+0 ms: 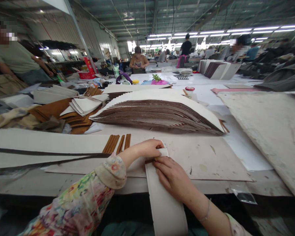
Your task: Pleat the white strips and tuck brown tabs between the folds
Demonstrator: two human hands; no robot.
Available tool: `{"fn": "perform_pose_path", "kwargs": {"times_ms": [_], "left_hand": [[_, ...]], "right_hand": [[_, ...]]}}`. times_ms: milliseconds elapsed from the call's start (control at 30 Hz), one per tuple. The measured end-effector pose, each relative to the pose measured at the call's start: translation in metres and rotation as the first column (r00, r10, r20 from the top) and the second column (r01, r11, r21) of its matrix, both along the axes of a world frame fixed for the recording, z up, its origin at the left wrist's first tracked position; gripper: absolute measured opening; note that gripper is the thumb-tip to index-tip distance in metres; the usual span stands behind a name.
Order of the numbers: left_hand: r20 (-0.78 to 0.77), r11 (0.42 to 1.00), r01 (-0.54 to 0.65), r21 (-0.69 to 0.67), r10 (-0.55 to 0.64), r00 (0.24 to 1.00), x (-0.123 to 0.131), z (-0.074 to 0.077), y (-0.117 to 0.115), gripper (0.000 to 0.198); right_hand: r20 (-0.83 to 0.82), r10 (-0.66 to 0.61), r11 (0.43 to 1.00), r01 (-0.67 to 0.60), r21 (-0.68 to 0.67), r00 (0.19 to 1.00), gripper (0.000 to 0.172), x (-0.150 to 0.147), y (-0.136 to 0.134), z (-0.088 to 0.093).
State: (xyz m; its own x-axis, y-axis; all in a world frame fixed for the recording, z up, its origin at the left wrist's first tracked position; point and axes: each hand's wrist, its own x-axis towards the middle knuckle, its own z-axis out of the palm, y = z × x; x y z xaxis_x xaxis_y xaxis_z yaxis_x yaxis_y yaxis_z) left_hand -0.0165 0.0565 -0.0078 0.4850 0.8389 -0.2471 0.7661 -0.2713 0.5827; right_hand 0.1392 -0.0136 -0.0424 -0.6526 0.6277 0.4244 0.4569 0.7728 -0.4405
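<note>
A long pale strip [166, 209] runs from the worktable over its front edge toward me, with a narrow brown strip [149, 161] lying across it near the far end. My left hand [151, 148] has its fingers curled closed at the white end piece [164, 151], just beyond the brown strip. Nearer to me, my right hand [170, 173] grips the pale strip, its fingers pressed together over the fold; the thumb is mostly hidden. Several brown strips [111, 144] rest on white panels [46, 141] left of my hands.
A tall fanned stack of white-topped, brown-edged panels [159, 114] lies behind my hands. To the left is a heap of brown and white pieces [76, 114]. A stained pale board [267, 121] covers the right side. Other people work farther back.
</note>
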Motion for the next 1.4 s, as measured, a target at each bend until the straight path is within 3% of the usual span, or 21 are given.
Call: {"fn": "perform_pose_path", "kwargs": {"times_ms": [300,467,567,733,967,1167,1400], "left_hand": [[-0.076,0.995,0.098,0.007,-0.097,0.992,0.000,0.005,-0.004,0.030],[-0.080,0.992,0.126,0.011,-0.125,0.989,0.000,0.007,-0.006,0.027],[-0.071,0.992,0.127,0.023,-0.125,0.990,0.000,0.005,-0.006,0.030],[-0.076,0.993,0.109,0.035,-0.106,0.991,0.000,0.001,-0.006,0.038],[-0.102,0.995,0.083,0.051,-0.078,0.992,0.002,0.005,-0.008,0.034],[-0.105,0.993,0.099,0.071,-0.091,0.990,0.002,0.008,-0.010,0.030],[-0.104,0.970,-0.004,0.245,0.031,0.994,0.009,-0.001,-0.028,0.029]], "right_hand": [[0.077,-0.020,1.000,0.019,0.023,0.997,0.027,0.005,-0.004,0.005],[0.077,-0.166,0.984,0.160,0.074,0.983,0.028,0.010,-0.003,0.002],[0.087,-0.181,0.982,0.175,0.075,0.980,0.029,0.013,-0.002,0.000],[0.138,-0.181,0.982,0.186,-0.020,0.974,0.020,0.016,0.004,0.004],[0.150,-0.187,0.963,0.211,-0.166,0.971,0.008,0.019,0.028,0.013],[0.075,-0.204,0.956,0.216,-0.200,0.976,0.006,0.024,0.030,0.003],[-0.007,-0.285,0.945,0.279,-0.171,0.959,0.007,0.024,0.021,-0.013]]}}
